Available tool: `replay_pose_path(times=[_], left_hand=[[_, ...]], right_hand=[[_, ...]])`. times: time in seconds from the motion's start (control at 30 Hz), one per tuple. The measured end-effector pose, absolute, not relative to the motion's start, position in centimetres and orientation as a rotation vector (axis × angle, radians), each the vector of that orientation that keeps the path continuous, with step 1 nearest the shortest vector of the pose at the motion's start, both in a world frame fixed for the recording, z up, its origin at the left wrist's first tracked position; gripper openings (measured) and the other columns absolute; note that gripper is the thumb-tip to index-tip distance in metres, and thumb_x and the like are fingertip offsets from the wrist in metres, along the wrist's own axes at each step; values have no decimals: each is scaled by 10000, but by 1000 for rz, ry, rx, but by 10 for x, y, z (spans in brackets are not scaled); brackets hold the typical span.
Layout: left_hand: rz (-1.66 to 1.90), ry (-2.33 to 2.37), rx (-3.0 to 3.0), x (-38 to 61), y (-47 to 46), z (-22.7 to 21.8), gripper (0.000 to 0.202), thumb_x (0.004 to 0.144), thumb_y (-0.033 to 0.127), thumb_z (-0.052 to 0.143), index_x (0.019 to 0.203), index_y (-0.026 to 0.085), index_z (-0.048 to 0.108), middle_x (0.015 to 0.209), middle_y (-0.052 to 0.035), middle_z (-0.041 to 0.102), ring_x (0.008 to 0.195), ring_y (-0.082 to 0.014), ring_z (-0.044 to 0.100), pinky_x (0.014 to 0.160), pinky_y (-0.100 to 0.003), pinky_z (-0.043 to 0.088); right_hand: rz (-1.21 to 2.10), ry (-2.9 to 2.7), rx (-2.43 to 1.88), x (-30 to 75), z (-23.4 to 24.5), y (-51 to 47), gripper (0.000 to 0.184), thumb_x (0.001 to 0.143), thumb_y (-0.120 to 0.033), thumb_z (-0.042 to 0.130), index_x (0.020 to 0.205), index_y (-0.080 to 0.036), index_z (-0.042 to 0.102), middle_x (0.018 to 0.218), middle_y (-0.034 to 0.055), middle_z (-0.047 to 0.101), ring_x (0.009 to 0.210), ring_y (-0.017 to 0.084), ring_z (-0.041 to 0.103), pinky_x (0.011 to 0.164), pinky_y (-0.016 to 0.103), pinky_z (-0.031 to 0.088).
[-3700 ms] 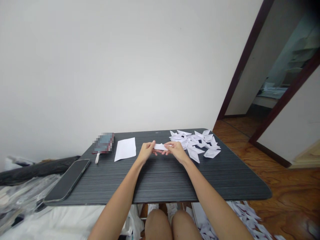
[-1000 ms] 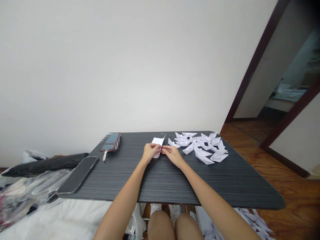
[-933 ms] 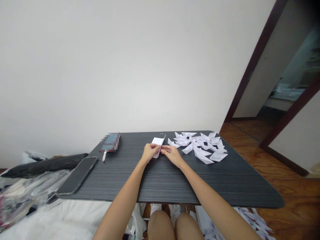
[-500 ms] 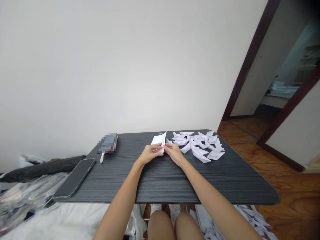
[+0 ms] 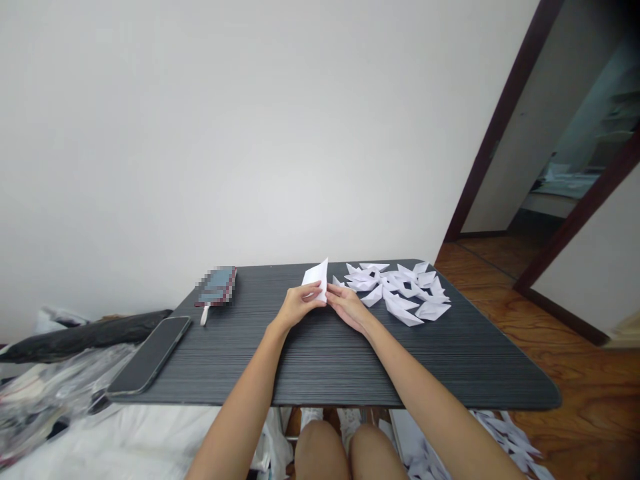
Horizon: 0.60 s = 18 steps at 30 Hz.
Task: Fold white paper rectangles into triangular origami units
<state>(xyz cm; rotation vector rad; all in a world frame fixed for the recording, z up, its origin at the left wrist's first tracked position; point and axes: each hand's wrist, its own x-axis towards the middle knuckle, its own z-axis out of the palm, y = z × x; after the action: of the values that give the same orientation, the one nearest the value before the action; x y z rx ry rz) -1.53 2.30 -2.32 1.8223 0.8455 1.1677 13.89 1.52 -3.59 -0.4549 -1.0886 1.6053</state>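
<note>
Both my hands meet over the far middle of the dark striped table (image 5: 320,367). My left hand (image 5: 297,306) and my right hand (image 5: 346,307) pinch the near end of a white sheet of paper (image 5: 317,275) that is folded along its length. Its far end sticks up off the table towards the wall. Fingers of both hands are closed on the paper's edges. Just to the right lies a pile of several folded white paper boats (image 5: 400,291).
A black phone (image 5: 150,355) lies at the table's near left corner. A small blurred booklet (image 5: 216,285) and a white stick sit at the far left. A dark bundle (image 5: 75,337) and plastic wrap lie left of the table. More paper shapes (image 5: 500,440) litter the wooden floor.
A flat sheet that lay left of my hands is gone from there. The paper I hold went from a narrow crosswise strip to a lengthwise folded sheet, and its far end now lifts higher.
</note>
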Motion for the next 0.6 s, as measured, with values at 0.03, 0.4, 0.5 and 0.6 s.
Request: replay_pose_path(times=[0.03,0.4,0.5,0.6], left_hand=[[1182,850,1824,-16,23,-23,384,573,268,681,924,123,629,1134,-115,527,1031,-256,497,885,-379,428],[1219,847,1771,-18,26,-23,376,573,264,683,914,113,631,1120,-125,536,1020,-259,505,874,-376,435],[1226,853,1753,-18,27,-23,378,558,268,691,901,119,637,1114,-121,541,1026,-262,500,879,-380,427],[1229,861,1722,-18,26,-22,384,538,281,700,884,122,643,1104,-118,549,1022,-267,502,883,-389,418]], right_hand=[[1624,-1113,-429,139,-34,14,385,616,-179,651,995,-182,589,952,56,617,941,168,542,911,322,345],[1648,-1182,-406,140,-26,4,479,604,-152,657,1067,-203,543,1044,56,578,1049,166,473,949,331,303],[1639,-1181,-419,140,-26,5,479,597,-169,666,1060,-203,548,1052,59,576,1057,173,468,949,339,304],[1633,-1188,-423,140,-28,6,485,595,-181,669,1064,-203,546,1065,63,571,1063,175,463,948,339,306]])
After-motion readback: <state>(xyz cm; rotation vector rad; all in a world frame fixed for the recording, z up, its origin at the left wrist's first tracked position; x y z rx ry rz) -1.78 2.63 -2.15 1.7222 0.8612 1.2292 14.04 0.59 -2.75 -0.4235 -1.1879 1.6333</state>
